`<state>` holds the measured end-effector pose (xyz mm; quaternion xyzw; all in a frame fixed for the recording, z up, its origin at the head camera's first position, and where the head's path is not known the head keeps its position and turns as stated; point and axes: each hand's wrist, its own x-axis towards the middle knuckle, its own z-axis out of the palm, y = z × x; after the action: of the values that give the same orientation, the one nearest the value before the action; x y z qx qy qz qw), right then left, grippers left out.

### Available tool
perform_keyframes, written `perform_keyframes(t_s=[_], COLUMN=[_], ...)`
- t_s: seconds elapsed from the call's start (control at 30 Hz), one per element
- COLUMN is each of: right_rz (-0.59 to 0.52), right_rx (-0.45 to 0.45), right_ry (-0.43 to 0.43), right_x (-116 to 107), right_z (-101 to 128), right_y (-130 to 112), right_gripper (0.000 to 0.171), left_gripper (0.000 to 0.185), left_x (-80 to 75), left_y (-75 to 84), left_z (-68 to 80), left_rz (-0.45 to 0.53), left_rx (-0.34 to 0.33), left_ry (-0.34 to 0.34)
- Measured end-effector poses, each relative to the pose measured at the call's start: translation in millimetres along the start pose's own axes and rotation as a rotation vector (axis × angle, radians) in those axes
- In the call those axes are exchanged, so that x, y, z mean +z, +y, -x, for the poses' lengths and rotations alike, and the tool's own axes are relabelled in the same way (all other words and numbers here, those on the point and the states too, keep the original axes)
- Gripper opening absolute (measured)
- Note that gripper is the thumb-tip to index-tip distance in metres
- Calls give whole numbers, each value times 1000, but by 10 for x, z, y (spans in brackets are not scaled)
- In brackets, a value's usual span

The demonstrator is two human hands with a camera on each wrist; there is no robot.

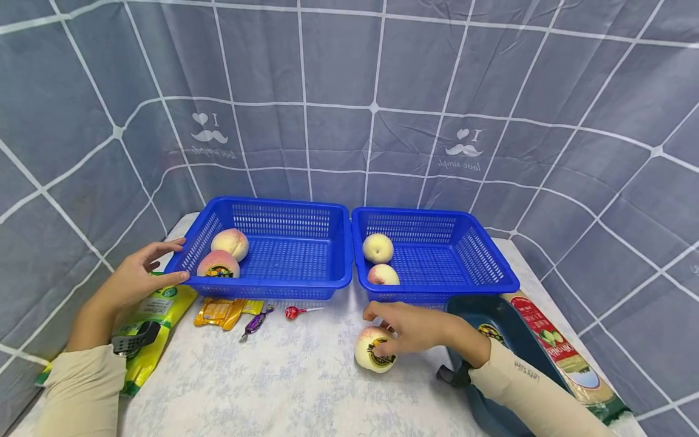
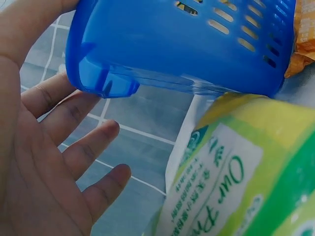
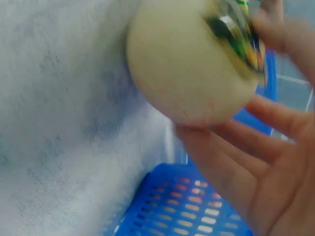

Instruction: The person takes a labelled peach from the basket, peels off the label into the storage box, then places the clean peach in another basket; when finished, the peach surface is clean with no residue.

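My right hand (image 1: pixel 409 328) grips a pale peach (image 1: pixel 367 352) with a dark, colourful label, in front of the right blue basket (image 1: pixel 437 297). In the right wrist view the thumb lies by the label and the fingers curl round the peach's other side. Far left, my left hand (image 1: pixel 133 273) touches the corner of the left blue basket (image 1: pixel 273 290), its fingers spread and fairly straight, as the left wrist view also shows. Two peaches (image 1: pixel 230 244) sit at the left end of that basket. The right basket holds two more peaches (image 1: pixel 378 248).
A dark teal bin (image 1: pixel 516 315) with a labelled fruit (image 1: pixel 490 331) stands at right, beside a printed bag (image 1: pixel 562 346). A green-yellow bag (image 1: pixel 158 315) lies under my left arm. Orange packets (image 1: pixel 218 312), a purple candy (image 1: pixel 254 323) and a red lollipop (image 1: pixel 292 312) lie before the left basket.
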<state>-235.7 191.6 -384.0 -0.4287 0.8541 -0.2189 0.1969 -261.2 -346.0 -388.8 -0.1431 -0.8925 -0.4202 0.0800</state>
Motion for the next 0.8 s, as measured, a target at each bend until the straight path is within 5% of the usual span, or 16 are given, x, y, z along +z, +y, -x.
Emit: perform_keyframes(t_s=[0.2,0.27,0.37,0.43,0.53,0.67,0.8], right_rz=[259,260,219,196,169,124,48], right_rx=[15,22,33,30,33,43,59], right_ry=[204,233,251,266,285,307,324], right_x=[65,69,74,78,80,86,102], right_z=[34,48,59,57,41,26,27], right_y=[-82,-88,-75,-62,-47,-32,-18], right_gripper=[19,15,10,10,12,10,6], left_gripper=[62,58,56,54,44,48,75], left_x=[12,72,306,569,1083,1762,2265], left_y=[218,412,808,1100,1460,1676,1602], left_z=[-7,-37,-86,-90,-38,54,45], left_rz=[-28,-34,-16,4,29,1,-37], left_rx=[28,91,284,427,552,526,443], left_ry=[105,159,167,94,-118,-368,-475])
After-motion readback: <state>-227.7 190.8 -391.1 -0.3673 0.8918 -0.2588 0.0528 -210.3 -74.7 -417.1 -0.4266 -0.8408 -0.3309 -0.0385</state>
